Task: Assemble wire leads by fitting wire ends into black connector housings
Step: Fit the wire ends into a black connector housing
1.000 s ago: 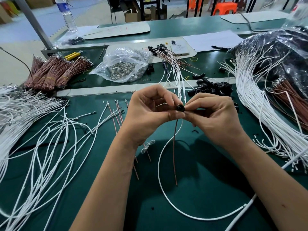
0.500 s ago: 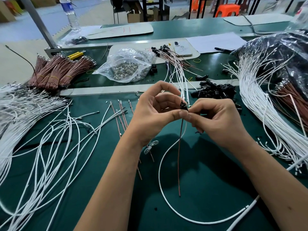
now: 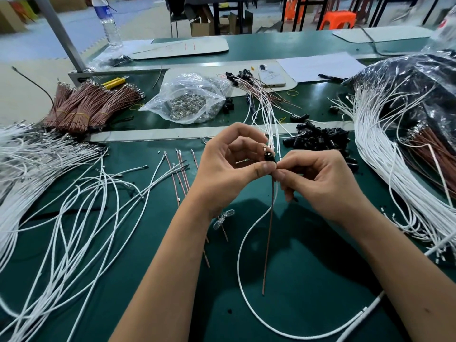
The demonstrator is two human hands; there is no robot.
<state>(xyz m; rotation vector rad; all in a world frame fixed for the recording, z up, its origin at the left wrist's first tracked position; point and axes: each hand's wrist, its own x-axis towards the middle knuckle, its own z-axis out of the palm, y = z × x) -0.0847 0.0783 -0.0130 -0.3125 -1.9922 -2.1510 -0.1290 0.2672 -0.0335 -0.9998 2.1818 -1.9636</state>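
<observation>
Head view, the only one: both hands are meeting above the green bench (image 3: 308,280), fingertips nearly touching. The left hand (image 3: 227,166) is pinching the black connector housing (image 3: 269,156) between thumb and curled forefinger, other fingers arching loosely above it. The right hand (image 3: 318,178) is pinching the wires just beneath the housing, thumb and forefinger closing tight, remaining fingers curling under. The brown wire (image 3: 269,233) is hanging almost straight down from the pinch, free end dangling above the bench; the white wire (image 3: 249,287) is looping down and away toward the lower right. Key relation: housing is sitting directly above the right fingertips, its long axis running roughly upright and in line with the brown wire, so a seating push would probably be going upward along that axis (metal glints at the housing top, too small to tell how far the terminals are seated). Both hands are equally near. Spare housing pile (image 3: 318,139) is lying just beyond the hands, loose white wires (image 3: 74,206) spreading at left.
</observation>
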